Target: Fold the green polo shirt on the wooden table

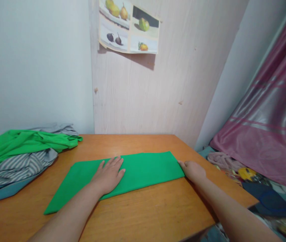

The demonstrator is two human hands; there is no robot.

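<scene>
A green cloth, folded into a long flat strip, lies across the wooden table in front of me. My left hand rests flat on its middle, palm down, fingers stretched out and a little apart. At the cloth's right end, my right hand grips the edge, thumb on top and the other fingers curled mostly out of sight. The left end of the strip reaches past my left forearm, which covers part of it.
A heap with a bright green garment and a striped garment sits on the table's left side. Fruit pictures hang on the wall behind. Beyond the right edge are a pink curtain and jumbled items, including dark blue fabric.
</scene>
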